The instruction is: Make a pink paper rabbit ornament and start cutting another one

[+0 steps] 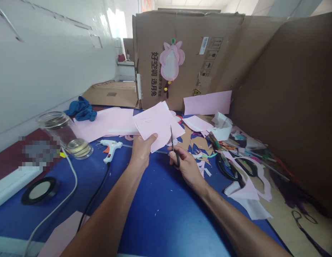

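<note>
Fingers of my left hand (140, 151) pinch the lower corner of the pink paper sheet (157, 125), holding it up over the blue table (155, 207), tilted like a diamond with its long axis running lower-left to upper-right. My right hand (186, 166) grips the scissors (173, 146), blades pointing up into the sheet's lower edge. I judge a cut is starting; next comes closing the blades steadily along the line.

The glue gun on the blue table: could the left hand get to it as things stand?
Probably yes. The glue gun lies uncovered just left of the left hand, with bare blue table between, but that hand is holding the pink paper.
</note>
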